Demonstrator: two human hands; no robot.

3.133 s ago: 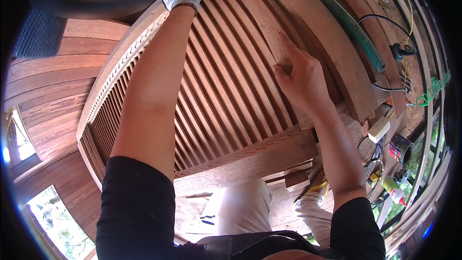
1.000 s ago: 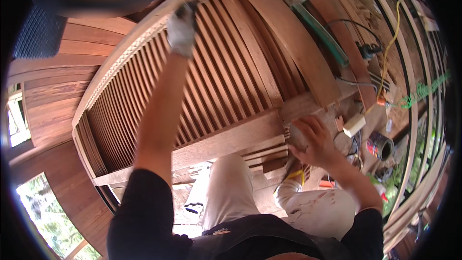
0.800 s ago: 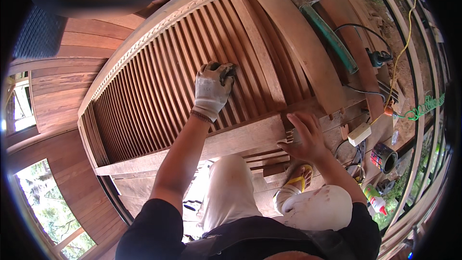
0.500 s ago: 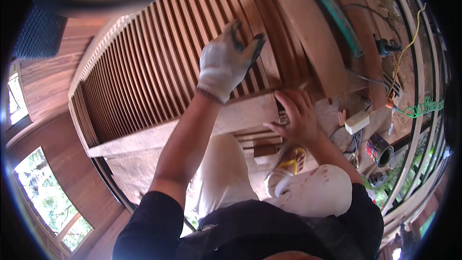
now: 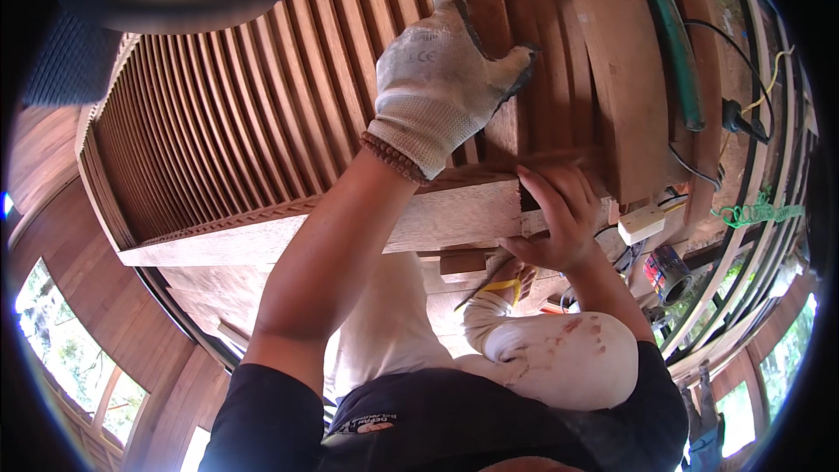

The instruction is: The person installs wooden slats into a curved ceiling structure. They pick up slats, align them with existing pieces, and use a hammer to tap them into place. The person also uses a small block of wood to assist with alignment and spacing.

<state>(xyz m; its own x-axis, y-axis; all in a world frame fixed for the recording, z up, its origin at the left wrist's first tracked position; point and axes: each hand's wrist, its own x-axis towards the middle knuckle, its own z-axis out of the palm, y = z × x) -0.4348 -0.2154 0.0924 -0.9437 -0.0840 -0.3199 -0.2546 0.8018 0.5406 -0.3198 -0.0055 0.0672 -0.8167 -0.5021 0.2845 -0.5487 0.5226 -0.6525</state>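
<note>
My left hand, in a pale knitted glove with dark palm, lies on the slatted wooden panel at its right-hand stile. Its thumb and forefinger are stretched apart, with nothing visible held; some fingers are hidden. My bare right hand is below and right of it, fingers spread and bent against the right end of the panel's pale bottom board. A blurred brown strip shows just above those fingertips. To the right lie loose wooden boards.
A green metal bar, a black plug with cables, a pale block, a coiled green line and a tin are at the right. My bent knee is below. Plank walls with openings surround the left side.
From the panel's top three seconds ago, my left hand came down and then moved right to the stile. My right hand moved down to the bottom board. The view has shifted.
</note>
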